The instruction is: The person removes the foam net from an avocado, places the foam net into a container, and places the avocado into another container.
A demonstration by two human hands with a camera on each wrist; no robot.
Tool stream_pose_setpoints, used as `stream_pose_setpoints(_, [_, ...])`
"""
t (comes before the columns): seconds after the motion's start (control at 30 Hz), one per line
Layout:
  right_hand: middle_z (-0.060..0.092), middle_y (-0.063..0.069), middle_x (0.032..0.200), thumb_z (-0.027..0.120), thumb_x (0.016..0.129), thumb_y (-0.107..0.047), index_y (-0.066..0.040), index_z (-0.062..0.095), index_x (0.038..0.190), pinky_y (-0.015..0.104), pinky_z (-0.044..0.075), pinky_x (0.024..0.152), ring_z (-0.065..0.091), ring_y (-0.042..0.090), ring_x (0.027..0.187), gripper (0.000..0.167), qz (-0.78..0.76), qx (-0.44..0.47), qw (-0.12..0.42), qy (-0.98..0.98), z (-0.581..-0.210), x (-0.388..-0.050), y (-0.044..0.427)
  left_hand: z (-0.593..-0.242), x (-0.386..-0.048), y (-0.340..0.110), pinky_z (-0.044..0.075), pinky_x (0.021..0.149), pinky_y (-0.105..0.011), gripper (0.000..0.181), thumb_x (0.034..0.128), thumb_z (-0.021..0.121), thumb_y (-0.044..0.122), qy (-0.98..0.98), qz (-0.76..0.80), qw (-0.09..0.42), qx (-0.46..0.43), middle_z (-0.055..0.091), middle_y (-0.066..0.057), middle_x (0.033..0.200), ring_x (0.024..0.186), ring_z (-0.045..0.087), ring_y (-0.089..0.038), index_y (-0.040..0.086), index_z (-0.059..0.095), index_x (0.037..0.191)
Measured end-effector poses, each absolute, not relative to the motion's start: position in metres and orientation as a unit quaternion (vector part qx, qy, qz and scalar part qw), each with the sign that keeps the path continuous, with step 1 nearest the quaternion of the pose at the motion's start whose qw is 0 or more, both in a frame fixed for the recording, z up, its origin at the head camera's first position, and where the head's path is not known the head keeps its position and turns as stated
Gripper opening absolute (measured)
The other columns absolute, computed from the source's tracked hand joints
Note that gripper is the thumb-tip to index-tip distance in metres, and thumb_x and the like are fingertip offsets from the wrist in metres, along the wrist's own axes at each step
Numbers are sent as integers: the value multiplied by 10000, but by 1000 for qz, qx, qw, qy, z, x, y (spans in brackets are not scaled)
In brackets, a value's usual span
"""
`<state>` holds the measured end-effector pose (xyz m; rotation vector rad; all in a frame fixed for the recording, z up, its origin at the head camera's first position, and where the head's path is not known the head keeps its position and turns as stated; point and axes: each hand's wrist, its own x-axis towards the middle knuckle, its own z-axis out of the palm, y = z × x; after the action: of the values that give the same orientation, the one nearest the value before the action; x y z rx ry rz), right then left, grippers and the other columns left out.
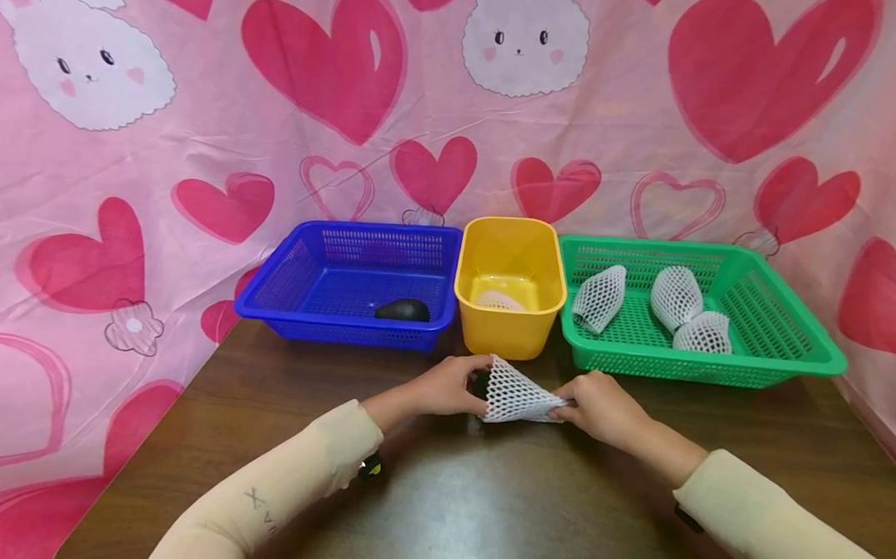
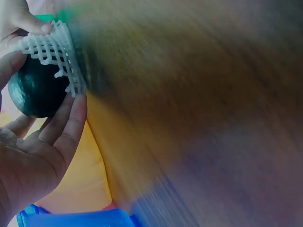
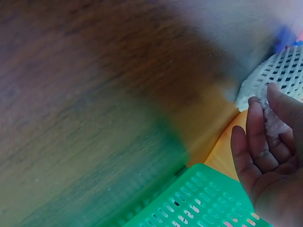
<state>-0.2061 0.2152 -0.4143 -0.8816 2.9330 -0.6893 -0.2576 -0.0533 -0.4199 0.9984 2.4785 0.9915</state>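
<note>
Here's the left hand [image 1: 449, 386] curled round a dark fruit [image 2: 38, 92] partly inside the white net [image 1: 516, 393], right hand [image 1: 606, 409] pinching its right end, near side of the yellow tub [image 1: 509, 332], and too hard a tug could tear it!

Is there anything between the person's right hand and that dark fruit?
Yes, the white foam net. The right hand pinches its narrow end, while the dark fruit sits at its wide mouth. Nothing visible stands between the left palm and the fruit's bare end.
</note>
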Motion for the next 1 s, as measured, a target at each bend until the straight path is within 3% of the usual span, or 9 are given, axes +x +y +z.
stream_pose_setpoints(0.2, [684,-123,771,790,810,-147,-117,782,894,248,517,622,571,41,667,90,-223,-269,3,937,-415,-205,214,-419,-259,-60,452,934,-289,688,770,806,189,857,356,157,339,604,-86,1257,1099,572,-195,55,504,1374])
stream_pose_setpoints(0.57, [635,-157,699,788,814,-160,-137,757,805,252,498,596,547,37,640,40,-218,-269,-10,938,-418,-205,214,-421,-257,-68,465,902,-305,666,749,837,263,849,374,143,344,611,-89,1231,1053,581,-185,105,530,1318])
stream_pose_setpoints(1.0, [632,-143,704,782,821,-166,-125,763,840,258,493,596,529,50,636,49,-212,-258,8,943,-414,-205,213,-417,-256,-79,464,896,-323,619,753,832,302,857,373,153,322,607,-32,1172,1027,569,-163,179,527,1277])
